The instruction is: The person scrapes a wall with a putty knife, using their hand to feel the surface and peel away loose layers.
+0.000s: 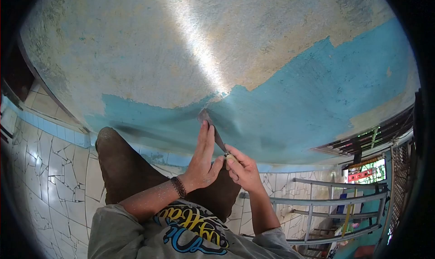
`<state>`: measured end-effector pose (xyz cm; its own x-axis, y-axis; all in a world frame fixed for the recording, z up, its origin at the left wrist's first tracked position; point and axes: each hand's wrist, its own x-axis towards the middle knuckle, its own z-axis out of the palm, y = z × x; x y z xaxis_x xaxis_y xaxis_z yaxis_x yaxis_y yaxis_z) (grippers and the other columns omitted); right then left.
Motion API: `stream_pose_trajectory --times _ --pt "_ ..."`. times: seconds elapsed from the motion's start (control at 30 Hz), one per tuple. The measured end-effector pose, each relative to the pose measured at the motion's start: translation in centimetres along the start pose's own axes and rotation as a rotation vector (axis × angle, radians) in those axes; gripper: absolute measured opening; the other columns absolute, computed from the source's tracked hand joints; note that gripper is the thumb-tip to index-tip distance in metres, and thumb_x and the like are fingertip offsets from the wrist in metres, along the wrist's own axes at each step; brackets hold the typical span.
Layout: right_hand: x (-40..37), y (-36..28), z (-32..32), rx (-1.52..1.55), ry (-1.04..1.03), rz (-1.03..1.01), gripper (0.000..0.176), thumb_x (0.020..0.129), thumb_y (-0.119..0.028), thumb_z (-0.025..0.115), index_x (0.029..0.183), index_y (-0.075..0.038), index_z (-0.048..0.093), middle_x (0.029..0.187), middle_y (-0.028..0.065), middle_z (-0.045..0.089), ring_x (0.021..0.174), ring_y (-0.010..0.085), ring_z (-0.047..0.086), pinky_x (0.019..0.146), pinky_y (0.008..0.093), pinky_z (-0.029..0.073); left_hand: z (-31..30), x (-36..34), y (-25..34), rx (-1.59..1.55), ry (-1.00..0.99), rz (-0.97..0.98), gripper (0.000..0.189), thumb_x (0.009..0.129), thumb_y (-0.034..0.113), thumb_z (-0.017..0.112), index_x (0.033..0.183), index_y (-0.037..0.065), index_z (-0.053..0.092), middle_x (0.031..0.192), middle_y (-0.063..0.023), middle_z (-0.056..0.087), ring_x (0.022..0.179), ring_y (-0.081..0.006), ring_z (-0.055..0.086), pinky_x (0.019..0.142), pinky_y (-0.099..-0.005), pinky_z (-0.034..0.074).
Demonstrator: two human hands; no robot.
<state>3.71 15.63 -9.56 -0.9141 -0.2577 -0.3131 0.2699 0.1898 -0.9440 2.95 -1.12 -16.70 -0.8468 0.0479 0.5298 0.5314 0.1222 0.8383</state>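
Note, just below centre, a long, flat, grey metal scraper (219,139), gripped by its pale handle in the closed right hand (245,171) and aimed with its tip toward 11 o'clock. Compare the left hand (199,164), open, with straight fingers laid along the blade near the tip. Observe the tip apparently against matte blue paint (294,100), just short of a ragged border with the mottled grey-beige wall area (136,46) at 10 to 12 o'clock. For clean work, probably best to angle the blade low, press evenly with the flat fingers, and favour short, controlled strokes toward that border.
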Motion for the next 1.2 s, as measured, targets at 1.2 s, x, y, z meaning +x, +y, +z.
stream_pose_trajectory --times 1.2 --pt "0.2 -1.4 0.0 0.191 0.032 -0.105 0.036 0.097 -0.007 0.057 0.133 -0.003 0.059 0.074 -0.0015 0.056 0.054 0.0035 0.044 0.048 0.0187 0.035 0.1 3.7 2.6 0.223 0.046 0.105 0.079 0.094 0.025 0.055 0.145 -0.019 0.014 0.151 -0.0441 0.004 0.143 -0.0578 0.004 0.117 -0.0553 0.013"
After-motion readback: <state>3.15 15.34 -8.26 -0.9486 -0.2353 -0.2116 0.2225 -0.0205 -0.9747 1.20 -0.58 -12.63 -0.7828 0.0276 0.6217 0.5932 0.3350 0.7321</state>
